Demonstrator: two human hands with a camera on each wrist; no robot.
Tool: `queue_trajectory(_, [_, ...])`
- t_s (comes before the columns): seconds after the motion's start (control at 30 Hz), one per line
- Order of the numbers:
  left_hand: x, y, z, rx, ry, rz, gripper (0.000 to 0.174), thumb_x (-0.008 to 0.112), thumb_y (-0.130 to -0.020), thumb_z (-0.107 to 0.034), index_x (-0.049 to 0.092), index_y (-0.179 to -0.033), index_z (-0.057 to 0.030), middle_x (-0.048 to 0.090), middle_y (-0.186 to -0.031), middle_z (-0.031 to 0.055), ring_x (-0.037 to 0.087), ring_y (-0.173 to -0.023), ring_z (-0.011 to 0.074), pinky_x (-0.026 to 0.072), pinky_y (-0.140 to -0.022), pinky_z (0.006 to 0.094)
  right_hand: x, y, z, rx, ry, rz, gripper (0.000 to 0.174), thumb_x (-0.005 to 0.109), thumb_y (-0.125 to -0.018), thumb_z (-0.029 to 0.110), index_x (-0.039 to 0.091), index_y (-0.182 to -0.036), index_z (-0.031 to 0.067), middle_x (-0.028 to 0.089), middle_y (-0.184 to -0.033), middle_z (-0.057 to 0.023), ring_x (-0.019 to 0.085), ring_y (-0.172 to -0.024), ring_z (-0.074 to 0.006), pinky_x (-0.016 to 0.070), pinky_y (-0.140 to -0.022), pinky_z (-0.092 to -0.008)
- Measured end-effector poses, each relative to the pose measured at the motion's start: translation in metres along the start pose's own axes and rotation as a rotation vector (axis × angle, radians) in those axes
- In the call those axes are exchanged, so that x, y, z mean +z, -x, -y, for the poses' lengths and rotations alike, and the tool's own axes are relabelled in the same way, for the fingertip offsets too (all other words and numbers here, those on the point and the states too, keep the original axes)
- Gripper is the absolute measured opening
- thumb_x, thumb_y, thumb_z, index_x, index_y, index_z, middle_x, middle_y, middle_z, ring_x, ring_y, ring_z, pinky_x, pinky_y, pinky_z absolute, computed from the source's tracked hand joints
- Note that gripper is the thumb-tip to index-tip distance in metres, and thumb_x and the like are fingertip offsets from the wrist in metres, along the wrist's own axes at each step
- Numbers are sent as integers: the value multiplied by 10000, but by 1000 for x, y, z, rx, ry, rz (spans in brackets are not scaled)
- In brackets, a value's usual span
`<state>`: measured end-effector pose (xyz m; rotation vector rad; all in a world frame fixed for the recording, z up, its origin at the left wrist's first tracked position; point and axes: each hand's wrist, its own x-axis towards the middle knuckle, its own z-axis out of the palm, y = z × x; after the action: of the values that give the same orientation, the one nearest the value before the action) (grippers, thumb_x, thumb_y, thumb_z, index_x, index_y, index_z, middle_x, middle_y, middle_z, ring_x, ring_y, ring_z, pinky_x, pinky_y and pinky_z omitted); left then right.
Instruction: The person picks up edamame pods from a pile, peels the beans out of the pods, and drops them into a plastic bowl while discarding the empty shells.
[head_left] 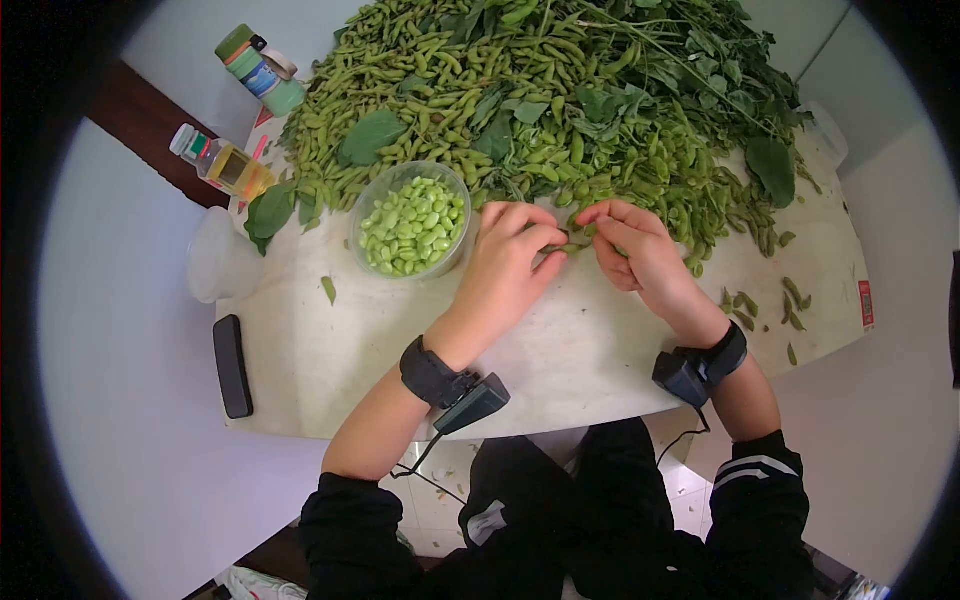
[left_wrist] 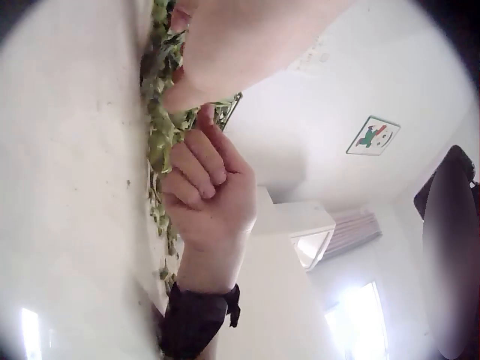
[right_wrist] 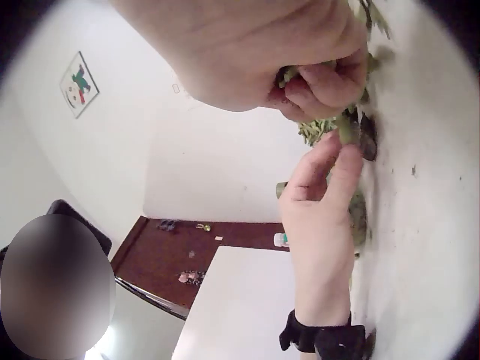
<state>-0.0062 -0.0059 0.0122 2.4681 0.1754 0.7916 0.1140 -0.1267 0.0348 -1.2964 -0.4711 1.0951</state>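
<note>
My left hand (head_left: 505, 260) pinches a green soybean pod (right_wrist: 345, 129) between thumb and forefinger, low over the table. Close beside it, my right hand (head_left: 640, 255) has its fingers curled round another green pod (right_wrist: 286, 75), mostly hidden in the grip. Just left of my left hand stands a clear round bowl (head_left: 440, 266), well filled with shelled green beans (head_left: 415, 220). Beyond both hands spreads a large heap of soybean pods (head_left: 430, 95).
Leafy stems (head_left: 690, 70) lie on the heap's right side. Along the left stand an oil bottle (head_left: 235, 170), a green bottle (head_left: 265, 80) and a pale plastic tub (head_left: 215, 255). A black phone (head_left: 232, 365) lies by the table's left edge. Several loose pods (head_left: 795, 300) lie at right.
</note>
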Motion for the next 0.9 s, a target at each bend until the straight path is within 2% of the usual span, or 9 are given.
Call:
queue_trajectory(0.23, [-2, -3, -4, 15, 112, -67, 147, 646, -688, -48, 600, -827, -43, 578, -853, 59, 503, -836, 237, 410, -733, 320, -4, 0, 1, 45, 157, 53, 259, 375, -922, 268, 508, -878, 50, 298, -460, 65, 204, -364, -26, 149, -333, -208])
queue_trajectory(0.3, [-1, -3, -4, 10, 143, -86, 150, 647, -691, -46, 597, -833, -41, 581, -850, 61, 513, -819, 234, 413, -718, 314, -6, -2, -2, 65, 300, 74, 288, 410, -910, 308, 519, -822, 57, 305, -456, 65, 214, -363, -24, 148, -333, -210])
queue_trajectory(0.4, [-1, -4, -5, -6, 183, -111, 165, 652, -691, -42, 591, -844, -37, 586, -839, 65, 529, -788, 220, 418, -689, 302, -9, -4, -6, -2, 269, 153, 348, 471, -882, 331, 550, -735, 26, 348, -441, 59, 272, -351, -32, 171, -332, -218])
queue_trajectory(0.47, [-2, -4, -9, -16, 191, -119, 175, 657, -688, -40, 588, -849, -35, 588, -832, 65, 536, -774, 211, 419, -674, 297, -8, -2, -3, 8, 254, 133, 357, 481, -877, 333, 547, -705, 28, 342, -438, 60, 269, -351, -31, 169, -333, -216])
queue_trajectory(0.57, [-4, -6, -16, -55, 297, -121, 163, 645, -688, -60, 566, -825, -24, 565, -814, 69, 501, -791, 254, 411, -687, 330, -8, -2, -3, 25, 229, 116, 369, 502, -866, 335, 542, -663, 30, 339, -435, 59, 267, -353, -29, 170, -337, -212])
queue_trajectory(0.63, [-4, -6, -15, -35, 281, -125, 188, 669, -668, -28, 582, -834, -34, 589, -795, 61, 544, -718, 179, 421, -624, 280, -9, -2, -3, 31, 220, 118, 372, 513, -861, 335, 538, -650, 30, 342, -436, 57, 268, -356, -27, 173, -339, -209])
queue_trajectory(0.73, [-3, -3, -7, -19, 235, -37, 170, 662, -664, -12, 580, -812, -27, 584, -749, 69, 547, -677, 184, 424, -580, 278, -8, -2, -4, 12, 245, 91, 379, 535, -849, 328, 534, -609, 35, 365, -442, 49, 280, -363, -29, 184, -345, -210])
queue_trajectory(0.8, [-2, -2, -7, -30, 229, -58, 160, 652, -664, 4, 579, -805, -21, 578, -719, 73, 546, -659, 188, 424, -561, 279, -8, -3, -9, -111, 378, 70, 381, 552, -839, 322, 543, -588, 35, 381, -450, 45, 300, -386, -32, 205, -361, -210])
queue_trajectory(0.9, [0, -2, -7, -20, 209, -102, 131, 640, -658, 3, 572, -769, -15, 567, -678, 76, 533, -647, 223, 416, -549, 308, -4, -1, -9, -159, 416, 59, 377, 555, -837, 311, 561, -590, 28, 391, -460, 45, 325, -429, -35, 235, -391, -217])
